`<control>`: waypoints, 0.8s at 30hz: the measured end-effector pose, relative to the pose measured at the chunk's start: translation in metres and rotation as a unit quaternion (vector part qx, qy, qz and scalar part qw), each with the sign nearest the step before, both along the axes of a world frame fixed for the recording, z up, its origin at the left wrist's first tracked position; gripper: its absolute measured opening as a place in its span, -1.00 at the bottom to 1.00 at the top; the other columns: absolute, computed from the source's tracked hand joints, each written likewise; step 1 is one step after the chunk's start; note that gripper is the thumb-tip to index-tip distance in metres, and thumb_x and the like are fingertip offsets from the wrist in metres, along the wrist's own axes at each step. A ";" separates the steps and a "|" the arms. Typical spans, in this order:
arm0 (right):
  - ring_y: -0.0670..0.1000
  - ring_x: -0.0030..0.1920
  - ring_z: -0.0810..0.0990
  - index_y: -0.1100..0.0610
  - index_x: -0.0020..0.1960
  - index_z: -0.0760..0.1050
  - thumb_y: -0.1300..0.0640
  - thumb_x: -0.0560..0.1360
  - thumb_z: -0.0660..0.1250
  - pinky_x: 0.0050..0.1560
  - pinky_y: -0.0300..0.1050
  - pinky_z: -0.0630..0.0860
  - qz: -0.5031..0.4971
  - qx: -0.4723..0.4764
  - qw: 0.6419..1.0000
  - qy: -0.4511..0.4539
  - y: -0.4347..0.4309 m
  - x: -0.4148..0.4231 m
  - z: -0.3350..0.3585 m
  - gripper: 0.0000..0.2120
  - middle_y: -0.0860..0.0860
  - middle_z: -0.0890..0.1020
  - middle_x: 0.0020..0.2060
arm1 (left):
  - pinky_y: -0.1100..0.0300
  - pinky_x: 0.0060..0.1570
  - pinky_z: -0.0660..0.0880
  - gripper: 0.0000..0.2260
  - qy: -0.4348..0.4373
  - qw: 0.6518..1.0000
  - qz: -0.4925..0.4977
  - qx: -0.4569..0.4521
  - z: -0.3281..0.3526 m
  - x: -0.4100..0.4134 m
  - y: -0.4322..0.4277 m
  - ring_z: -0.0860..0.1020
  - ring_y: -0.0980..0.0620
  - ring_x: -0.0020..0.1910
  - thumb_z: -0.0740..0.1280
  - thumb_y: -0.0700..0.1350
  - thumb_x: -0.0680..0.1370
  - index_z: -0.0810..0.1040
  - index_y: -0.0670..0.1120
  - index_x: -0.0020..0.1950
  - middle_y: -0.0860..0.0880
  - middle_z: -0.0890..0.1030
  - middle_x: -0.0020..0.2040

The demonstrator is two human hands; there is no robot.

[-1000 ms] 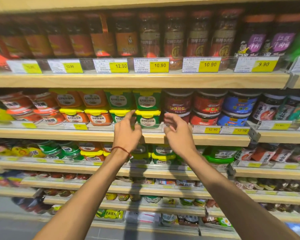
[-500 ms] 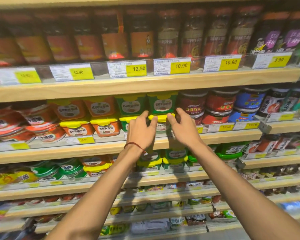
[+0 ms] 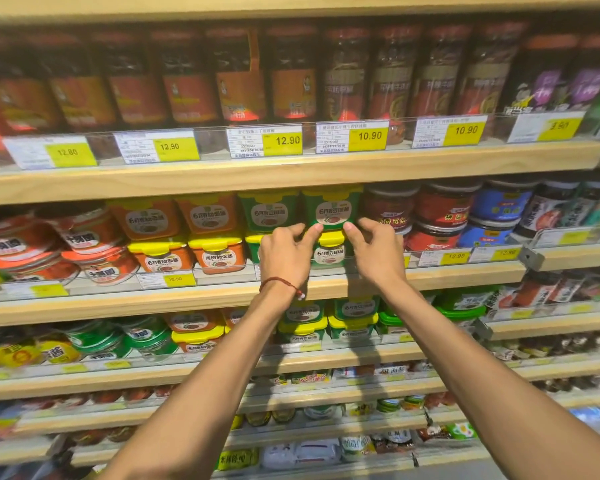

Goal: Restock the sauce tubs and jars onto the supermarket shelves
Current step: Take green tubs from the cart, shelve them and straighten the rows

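Observation:
On the second shelf (image 3: 465, 274) stand stacked green sauce tubs with yellow lids. The upper green tub (image 3: 330, 206) sits on a lower green tub (image 3: 330, 252). My left hand (image 3: 286, 258) and my right hand (image 3: 378, 254) reach in from either side with curled fingers. Their fingertips pinch the bottom edge of the upper green tub, just above the lower tub's yellow lid. A second stack of green tubs (image 3: 269, 211) is to the left, partly hidden behind my left hand. A red cord circles my left wrist.
Orange tubs (image 3: 208, 216) stand left of the green ones, round red and blue jars (image 3: 444, 209) to the right. Tall jars (image 3: 291, 81) fill the shelf above, behind price tags (image 3: 368, 136). More tubs (image 3: 352, 320) and packets line the lower shelves.
Both hands have moved forward and up to the green tubs, and their fingers have curled in to meet the upper tub's bottom edge. The view has shifted closer to the shelf.

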State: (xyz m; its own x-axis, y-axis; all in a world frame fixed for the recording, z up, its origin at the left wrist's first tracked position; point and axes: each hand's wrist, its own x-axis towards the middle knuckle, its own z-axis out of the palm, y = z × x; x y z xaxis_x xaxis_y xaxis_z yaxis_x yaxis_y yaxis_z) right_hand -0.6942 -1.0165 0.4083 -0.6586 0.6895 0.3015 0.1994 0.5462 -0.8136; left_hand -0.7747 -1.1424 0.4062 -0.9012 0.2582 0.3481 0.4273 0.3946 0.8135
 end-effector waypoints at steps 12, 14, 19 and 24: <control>0.16 0.32 0.59 0.21 0.37 0.56 -0.11 0.61 0.36 0.38 0.05 0.48 -0.024 -0.006 1.000 0.017 -0.002 -0.001 0.000 -0.52 0.14 0.66 0.26 | 0.08 -0.23 0.37 -0.60 -0.008 1.000 0.006 0.003 0.004 0.005 0.002 0.56 -0.23 -0.14 0.34 0.16 0.61 0.64 -0.12 -0.23 -0.07 0.60 -0.34; 0.16 0.35 0.57 0.21 0.39 0.55 -0.10 0.62 0.35 0.40 0.04 0.46 -0.023 -0.005 1.000 0.017 -0.003 -0.001 -0.001 -0.51 0.14 0.64 0.29 | 0.10 -0.26 0.29 -0.58 -0.010 1.000 0.010 -0.001 0.005 0.006 0.001 0.52 -0.22 -0.20 0.33 0.15 0.61 0.56 -0.12 -0.30 -0.03 0.52 -0.42; 0.22 0.37 0.52 0.21 0.43 0.51 -0.08 0.64 0.33 0.38 0.05 0.41 -0.009 0.004 1.000 0.004 -0.001 0.000 -0.003 -0.51 0.16 0.62 0.31 | 0.11 -0.27 0.23 -0.59 -0.011 1.000 0.011 -0.004 0.007 0.012 0.006 0.47 -0.13 -0.25 0.31 0.12 0.64 0.62 -0.15 -0.24 0.02 0.45 -0.44; 0.15 0.38 0.53 0.21 0.43 0.51 -0.02 0.63 0.37 0.38 -0.08 0.38 -0.004 0.012 1.000 0.006 0.000 0.008 -0.001 -0.55 0.12 0.62 0.33 | 0.08 -0.29 0.29 -0.60 -0.008 1.000 0.008 0.006 0.003 0.012 0.007 0.49 -0.15 -0.22 0.30 0.11 0.65 0.64 -0.16 -0.21 -0.01 0.48 -0.42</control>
